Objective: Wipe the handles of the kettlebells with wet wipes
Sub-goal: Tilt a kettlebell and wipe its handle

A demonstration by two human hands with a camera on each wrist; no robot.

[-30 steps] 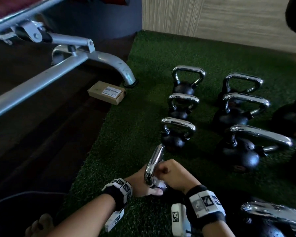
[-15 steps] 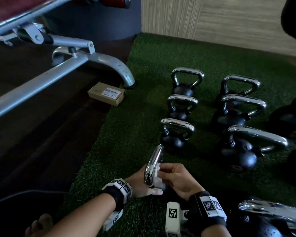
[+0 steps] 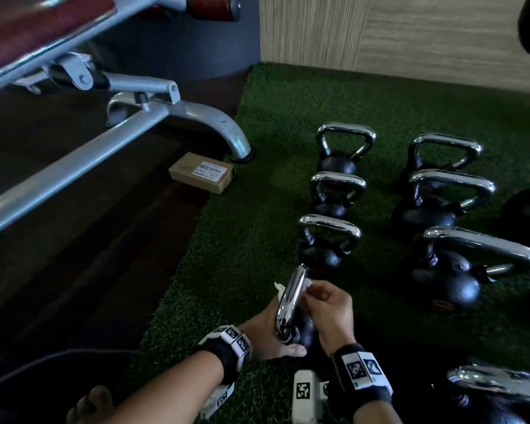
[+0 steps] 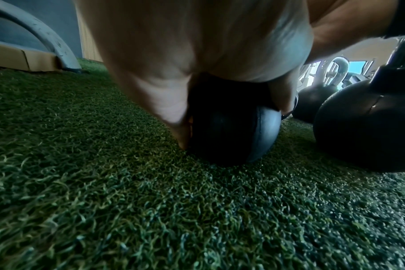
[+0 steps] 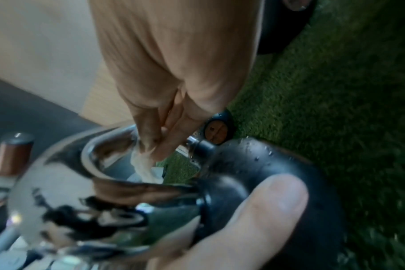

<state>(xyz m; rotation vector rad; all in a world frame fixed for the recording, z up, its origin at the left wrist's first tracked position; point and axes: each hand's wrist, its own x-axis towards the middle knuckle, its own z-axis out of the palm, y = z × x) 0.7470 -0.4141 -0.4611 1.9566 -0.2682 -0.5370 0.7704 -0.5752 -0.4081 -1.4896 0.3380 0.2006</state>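
Wipe has climbed from the base of the handle to its upper part.

Nearest kettlebell (image 3: 303, 332) sits on the green turf (image 3: 242, 240), at the near end of the left row of kettlebells. Left hand (image 3: 266, 335) grasps its black ball from the side, thumb across the front, steadying it. Right hand (image 3: 328, 310) pinches the wet wipe (image 3: 307, 283) against the chrome handle (image 3: 289, 301); a second ago it was low by the handle's foot, now it is near the top bend. Judged: this handle is partway wiped; the far side and the other kettlebells remain.
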